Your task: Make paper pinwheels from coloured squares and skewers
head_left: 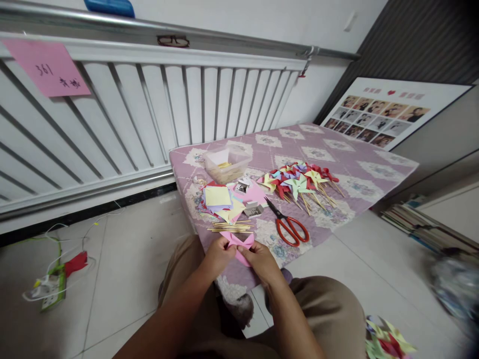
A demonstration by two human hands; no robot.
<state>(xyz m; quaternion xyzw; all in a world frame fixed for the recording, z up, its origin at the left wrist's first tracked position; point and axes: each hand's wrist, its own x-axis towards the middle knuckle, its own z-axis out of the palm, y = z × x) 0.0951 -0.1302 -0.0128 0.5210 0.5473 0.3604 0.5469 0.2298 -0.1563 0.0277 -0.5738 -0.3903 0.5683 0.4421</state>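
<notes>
1. Folded pink paper (pixel 237 241) sits over the table's (pixel 284 255) near end, pinched in the fingers of the left hand (pixel 218 255) and right hand (pixel 265 259).
2. Scissors (pixel 282 217) and pinwheels (pixel 299 184) lie on its purple patterned cloth (pixel 269 141).
3. A white radiator (pixel 209 99) lines the wall (pixel 239 22); pale tiles (pixel 123 259) underfoot.

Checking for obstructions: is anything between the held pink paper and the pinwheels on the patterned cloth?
Yes: red-handled scissors lie across the direct line from the pink paper to the pinwheels. Left hand and right hand grip the paper.
</notes>
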